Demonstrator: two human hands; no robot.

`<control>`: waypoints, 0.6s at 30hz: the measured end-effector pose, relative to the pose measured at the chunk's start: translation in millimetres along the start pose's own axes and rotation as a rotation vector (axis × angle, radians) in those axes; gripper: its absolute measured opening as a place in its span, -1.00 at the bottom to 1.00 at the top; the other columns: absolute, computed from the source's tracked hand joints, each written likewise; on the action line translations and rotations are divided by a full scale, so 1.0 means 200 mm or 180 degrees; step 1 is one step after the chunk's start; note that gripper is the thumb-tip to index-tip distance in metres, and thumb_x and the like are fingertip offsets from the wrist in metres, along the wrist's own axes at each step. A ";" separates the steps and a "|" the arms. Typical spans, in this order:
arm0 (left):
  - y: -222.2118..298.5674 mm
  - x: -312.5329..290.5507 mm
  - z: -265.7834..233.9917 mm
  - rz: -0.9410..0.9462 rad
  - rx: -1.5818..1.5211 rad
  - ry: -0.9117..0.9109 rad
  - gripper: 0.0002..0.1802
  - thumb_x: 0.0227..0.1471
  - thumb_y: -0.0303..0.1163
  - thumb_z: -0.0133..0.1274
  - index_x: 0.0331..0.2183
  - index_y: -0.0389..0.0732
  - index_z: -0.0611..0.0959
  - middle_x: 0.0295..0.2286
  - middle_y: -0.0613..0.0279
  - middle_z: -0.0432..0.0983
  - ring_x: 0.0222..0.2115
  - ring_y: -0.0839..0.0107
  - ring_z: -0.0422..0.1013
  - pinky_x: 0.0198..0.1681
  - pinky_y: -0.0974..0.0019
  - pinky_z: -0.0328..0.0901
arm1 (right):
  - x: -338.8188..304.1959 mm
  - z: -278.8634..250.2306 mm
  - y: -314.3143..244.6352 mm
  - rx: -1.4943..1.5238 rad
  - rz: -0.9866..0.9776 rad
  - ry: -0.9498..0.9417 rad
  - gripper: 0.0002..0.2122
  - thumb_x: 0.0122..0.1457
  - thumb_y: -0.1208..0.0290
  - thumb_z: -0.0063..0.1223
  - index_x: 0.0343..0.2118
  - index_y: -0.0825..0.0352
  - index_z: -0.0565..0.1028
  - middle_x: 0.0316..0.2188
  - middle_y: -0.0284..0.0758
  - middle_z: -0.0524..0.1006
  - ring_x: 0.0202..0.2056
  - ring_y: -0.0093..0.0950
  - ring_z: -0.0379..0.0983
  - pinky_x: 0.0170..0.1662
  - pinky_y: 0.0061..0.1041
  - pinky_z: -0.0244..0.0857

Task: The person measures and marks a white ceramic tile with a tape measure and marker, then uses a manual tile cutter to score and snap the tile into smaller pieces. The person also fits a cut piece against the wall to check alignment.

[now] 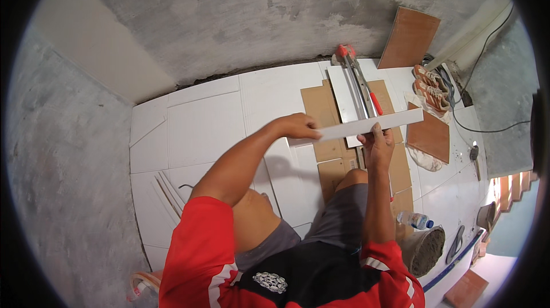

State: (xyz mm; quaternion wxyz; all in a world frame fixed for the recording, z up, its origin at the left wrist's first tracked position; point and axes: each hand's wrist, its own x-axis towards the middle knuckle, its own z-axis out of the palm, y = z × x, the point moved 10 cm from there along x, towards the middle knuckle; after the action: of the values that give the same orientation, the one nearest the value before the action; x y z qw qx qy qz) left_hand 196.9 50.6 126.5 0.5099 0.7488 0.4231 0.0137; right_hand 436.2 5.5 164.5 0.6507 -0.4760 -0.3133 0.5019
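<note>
A long narrow white tile strip [395,119] is held up in front of me, tilted slightly with its right end higher. My left hand [301,126] is closed at the strip's left end. Nearer its middle, my right hand [378,142] grips the lower edge, with the thumb on the front face and fingers partly hidden behind. Just beyond the strip stands a manual tile cutter [356,82] with metal rails and a red handle [375,103]. A white tile [342,93] lies on the cutter, and brown cardboard [318,105] is spread beneath it.
Brown tiles [409,38] [428,134] stand against the wall and lie at the right, near shoes [431,89] and a black cable [484,131]. A hammer-like tool [475,159], a water bottle [415,220] and a mortar bucket [425,251] are also right. Thin strips [167,193] lie left.
</note>
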 end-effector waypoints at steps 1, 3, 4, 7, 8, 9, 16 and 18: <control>-0.08 -0.04 -0.01 -0.0235 -0.0098 -0.0224 -0.44 0.06 0.07 0.18 -0.17 -0.28 0.65 -0.29 0.19 0.61 -0.30 0.38 0.54 -0.19 0.30 0.43 | 0.04 -0.01 -0.01 0.0152 -0.0046 0.0079 -0.86 0.37 0.37 0.00 -0.19 0.34 0.43 -0.34 -0.28 0.57 -0.38 -0.52 0.57 -0.38 -0.51 0.56; -0.24 -0.14 -0.10 -0.0680 -0.0797 0.0080 -0.53 0.08 -0.06 0.20 -0.17 -0.28 0.64 -0.34 0.19 0.59 -0.37 0.42 0.54 -0.29 0.32 0.47 | 0.13 0.00 0.04 0.0310 0.0022 0.0060 -0.86 0.36 0.38 0.01 -0.18 0.35 0.43 -0.34 -0.25 0.59 -0.37 -0.47 0.60 -0.35 -0.46 0.60; -0.27 -0.16 -0.13 -0.0733 -0.1333 0.0203 -0.58 0.09 -0.15 0.21 -0.15 -0.30 0.62 -0.36 0.19 0.57 -0.37 0.45 0.53 -0.32 0.34 0.47 | 0.17 -0.01 0.07 0.0369 0.0061 0.0017 -0.86 0.36 0.38 0.01 -0.17 0.35 0.43 -0.34 -0.24 0.59 -0.37 -0.46 0.61 -0.33 -0.44 0.61; -0.38 -0.21 -0.27 -0.0672 -0.2470 0.0781 -0.62 0.09 -0.34 0.21 -0.10 -0.35 0.57 -0.39 0.21 0.52 -0.40 0.47 0.50 -0.35 0.36 0.47 | 0.28 0.05 0.22 0.0603 0.0294 -0.0096 -0.83 0.35 0.38 0.03 -0.14 0.38 0.44 -0.30 -0.19 0.59 -0.33 -0.39 0.62 -0.28 -0.36 0.64; -0.43 -0.22 -0.33 -0.0605 -0.2775 0.1007 -0.62 0.09 -0.39 0.22 -0.09 -0.37 0.56 -0.40 0.22 0.51 -0.41 0.48 0.49 -0.35 0.37 0.47 | 0.31 0.10 0.28 0.0739 0.0452 -0.0091 -0.82 0.35 0.38 0.03 -0.13 0.39 0.44 -0.29 -0.18 0.59 -0.32 -0.37 0.62 -0.27 -0.34 0.64; -0.49 -0.23 -0.37 -0.0556 -0.2838 0.1149 -0.62 0.09 -0.38 0.22 -0.09 -0.37 0.56 -0.41 0.24 0.51 -0.43 0.49 0.48 -0.36 0.37 0.47 | 0.34 0.14 0.33 0.0873 0.0609 -0.0087 -0.82 0.35 0.38 0.03 -0.13 0.40 0.44 -0.28 -0.17 0.59 -0.31 -0.35 0.62 -0.26 -0.32 0.64; -1.07 -0.33 -0.58 -0.0706 -0.3260 0.1798 -0.75 0.10 -0.33 0.25 -0.28 -0.26 0.56 -0.48 0.30 0.47 -0.51 0.56 0.39 -0.43 0.41 0.39 | 0.79 0.15 0.66 0.0755 0.0545 0.0698 -0.73 0.33 0.50 0.00 0.05 0.36 0.32 -0.22 -0.14 0.54 -0.32 -0.28 0.60 -0.27 -0.21 0.62; -1.25 -0.31 -0.63 -0.0761 -0.3378 0.1983 -0.78 0.10 -0.32 0.26 -0.37 -0.20 0.54 -0.50 0.32 0.46 -0.53 0.56 0.37 -0.45 0.40 0.36 | 0.92 0.23 0.76 0.0465 0.0573 0.0718 -0.68 0.33 0.53 -0.01 0.10 0.33 0.27 -0.22 -0.13 0.53 -0.33 -0.27 0.59 -0.30 -0.23 0.63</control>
State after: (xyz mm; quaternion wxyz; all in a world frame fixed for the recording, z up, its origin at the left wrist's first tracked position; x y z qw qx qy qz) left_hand -54.6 135.5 19.4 0.6630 0.3020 0.5684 0.3824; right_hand 396.7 200.2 26.2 0.6670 -0.5069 -0.1569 0.5230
